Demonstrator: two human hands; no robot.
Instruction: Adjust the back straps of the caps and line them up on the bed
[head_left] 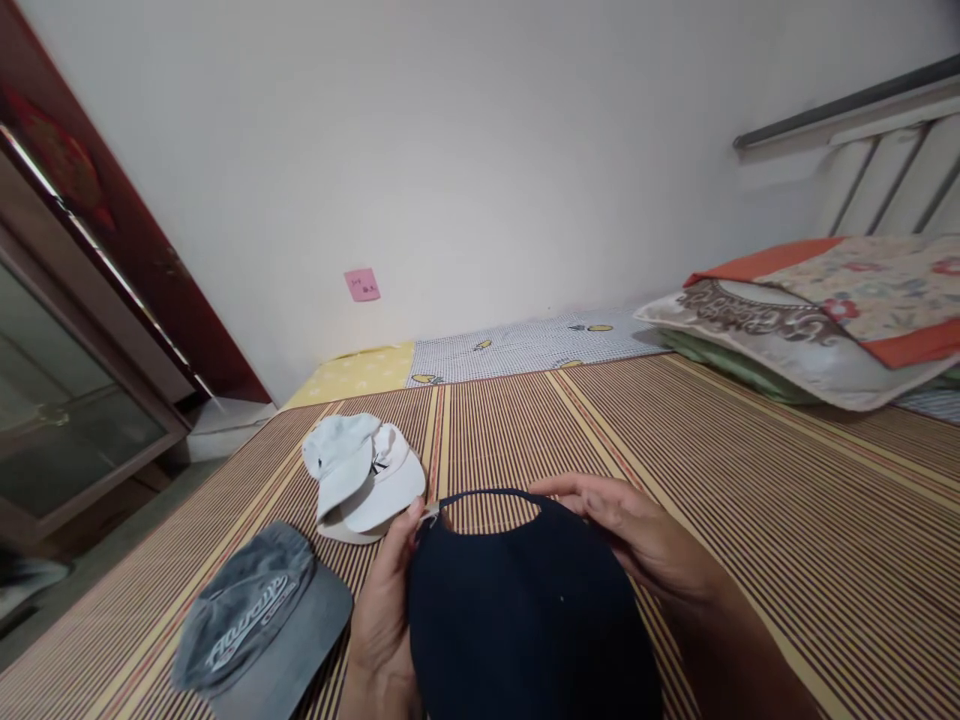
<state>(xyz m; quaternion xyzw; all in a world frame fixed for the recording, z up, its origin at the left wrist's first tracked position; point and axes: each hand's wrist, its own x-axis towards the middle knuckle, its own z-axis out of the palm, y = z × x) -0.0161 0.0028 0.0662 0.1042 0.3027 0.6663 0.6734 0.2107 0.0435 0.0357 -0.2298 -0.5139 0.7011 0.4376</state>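
Head view. The left hand (386,610) grips the left side of the navy baseball cap (525,620); its thumb and fingertips press near the strap buckle (430,512) at the rear edge. The right hand (637,530) supports the opposite side of the same cap, fingers extended along the rear rim, thumb side toward the opening. The navy baseball cap is located between the two hands, with its arched rear opening directed away from the person and its crown facing up. The lower part of the cap extends out of the frame.

Left of the left hand, and near it, lies the gray baseball cap (259,620) with white script lettering on its front; its brim is directed toward the left hand. Beyond the left hand, slightly to its left, a stack of light-colored baseball caps (364,475) overlaps brim over brim; one white brim bears black lettering at its base. All of these caps rest on the striped woven mat (517,430), which also extends beneath both hands.

Far beyond the right hand, to its right, pillows (780,340) lie partly under a floral cloth with orange borders (892,290). Beyond the left hand, a pink note (362,285) is attached to the white wall (480,170).
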